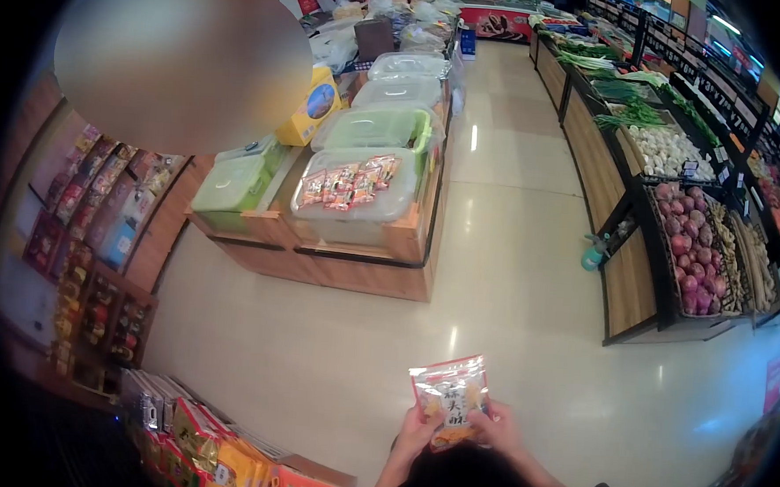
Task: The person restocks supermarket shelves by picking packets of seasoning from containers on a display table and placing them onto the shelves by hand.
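A snack packet (453, 390) with a red border, shiny wrapping and dark printed characters is held up in front of my body. My left hand (417, 432) grips its lower left side, the thumb lying on the front. On the lower right side my right hand (497, 427) closes round the edge, its thumb also on the front. The fingers behind the packet are hidden. Farther off, several small red-and-silver packets (349, 185) lie on the lid of a plastic storage bin (356, 222).
A wooden display stand (362, 273) carries the bins and a yellow box (313, 107). Red onions (694, 251) and garlic (672, 154) fill the produce shelf at right. Packaged goods (221, 446) stand close at lower left. A spray bottle (593, 254) stands by the produce shelf.
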`<move>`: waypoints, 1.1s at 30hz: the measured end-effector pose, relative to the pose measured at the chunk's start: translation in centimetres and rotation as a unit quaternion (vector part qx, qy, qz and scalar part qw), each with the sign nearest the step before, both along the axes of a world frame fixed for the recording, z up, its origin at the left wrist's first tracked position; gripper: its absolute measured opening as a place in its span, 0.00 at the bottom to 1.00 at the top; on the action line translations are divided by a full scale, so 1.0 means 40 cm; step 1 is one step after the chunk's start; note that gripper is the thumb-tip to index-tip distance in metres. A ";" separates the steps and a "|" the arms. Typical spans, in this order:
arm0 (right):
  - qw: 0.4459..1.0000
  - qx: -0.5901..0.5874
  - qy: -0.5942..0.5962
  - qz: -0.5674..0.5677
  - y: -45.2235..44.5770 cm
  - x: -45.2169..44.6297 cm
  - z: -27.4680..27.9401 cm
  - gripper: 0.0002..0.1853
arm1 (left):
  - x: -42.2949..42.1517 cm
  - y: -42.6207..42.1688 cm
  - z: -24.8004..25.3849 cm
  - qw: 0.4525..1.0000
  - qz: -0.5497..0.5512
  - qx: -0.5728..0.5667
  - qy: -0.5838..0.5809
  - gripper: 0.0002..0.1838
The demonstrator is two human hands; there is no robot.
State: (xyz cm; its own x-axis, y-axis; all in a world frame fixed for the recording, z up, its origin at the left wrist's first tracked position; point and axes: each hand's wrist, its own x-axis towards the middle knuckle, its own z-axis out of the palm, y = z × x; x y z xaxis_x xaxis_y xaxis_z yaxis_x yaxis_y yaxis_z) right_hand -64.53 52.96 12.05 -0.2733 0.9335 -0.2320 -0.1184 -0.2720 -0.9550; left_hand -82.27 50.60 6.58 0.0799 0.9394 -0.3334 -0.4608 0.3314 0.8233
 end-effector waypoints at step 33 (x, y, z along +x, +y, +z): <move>0.990 -0.010 0.007 -0.142 -0.074 0.369 -0.041 0.25 | 0.359 0.104 0.003 0.937 -0.278 0.151 0.151 0.19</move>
State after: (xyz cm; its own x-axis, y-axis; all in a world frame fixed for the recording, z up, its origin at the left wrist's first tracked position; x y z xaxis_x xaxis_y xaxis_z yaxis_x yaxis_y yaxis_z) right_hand -49.77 50.00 10.39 -0.0031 0.9686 -0.2484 -0.2057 -0.2437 -0.9478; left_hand -67.93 54.75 6.70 0.5288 0.8361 -0.1460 -0.0173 0.1826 0.9830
